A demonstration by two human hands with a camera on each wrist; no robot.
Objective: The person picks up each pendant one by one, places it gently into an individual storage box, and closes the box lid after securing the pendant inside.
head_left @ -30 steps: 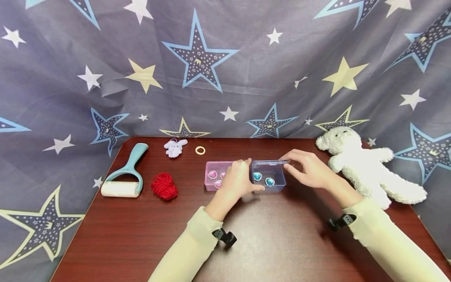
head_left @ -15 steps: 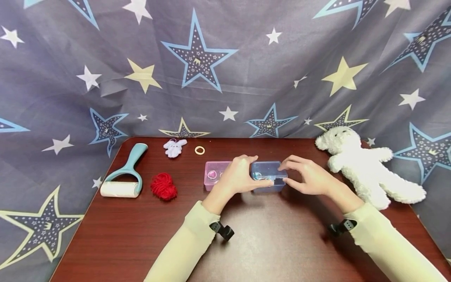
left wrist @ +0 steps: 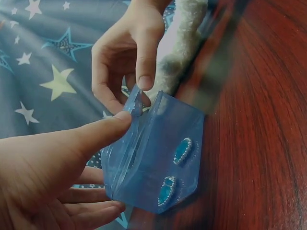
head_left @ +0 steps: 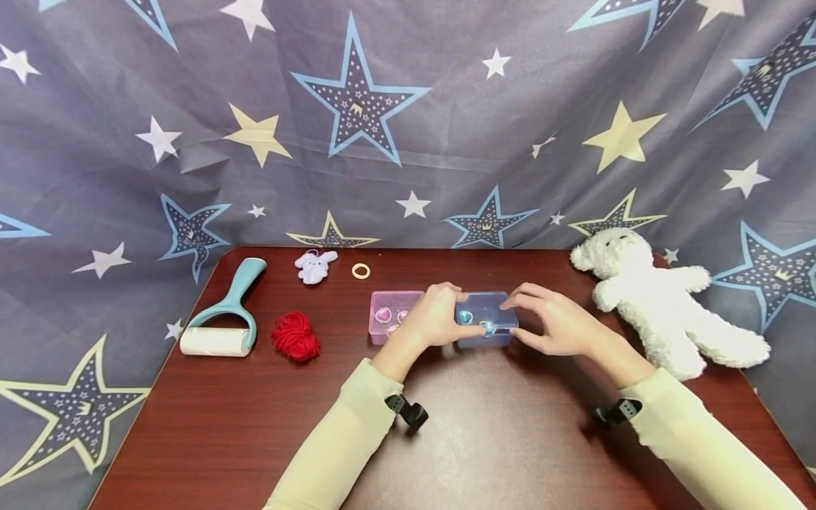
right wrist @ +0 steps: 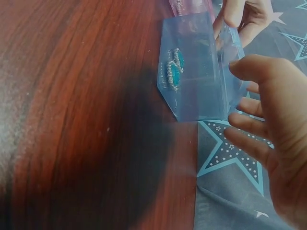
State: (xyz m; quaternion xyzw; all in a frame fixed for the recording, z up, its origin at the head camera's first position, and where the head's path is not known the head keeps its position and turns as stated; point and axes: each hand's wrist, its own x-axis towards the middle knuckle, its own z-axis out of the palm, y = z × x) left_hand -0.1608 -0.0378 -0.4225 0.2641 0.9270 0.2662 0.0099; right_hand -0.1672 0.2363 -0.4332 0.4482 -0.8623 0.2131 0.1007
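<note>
My left hand [head_left: 433, 315] and right hand [head_left: 557, 322] grip a small clear-blue plastic box [head_left: 487, 341] from both sides. The left thumb lies at the front edge of its hinged lid [left wrist: 125, 139], with the other fingers behind the box. At the right end, my right thumb touches the lid edge while the fingers reach toward the back. A narrow gap shows between lid and box in the left wrist view. Inside lie teal gems [left wrist: 182, 151] edged with pale beading. Beside it, a pink box [head_left: 377, 338] holding pink gems [head_left: 383, 315] is partly hidden by my left hand.
At left lie a lint roller [head_left: 217, 341] with a blue handle and a ball of red yarn [head_left: 296, 337]. A small white plush charm [head_left: 315, 268] and a cream ring [head_left: 360, 271] sit near the back edge. A white teddy bear [head_left: 656, 304] lies at right.
The blue box's lid, raised a second ago, has come down over the box. My left thumb has moved right along the front, and my right hand has lowered slightly.
</note>
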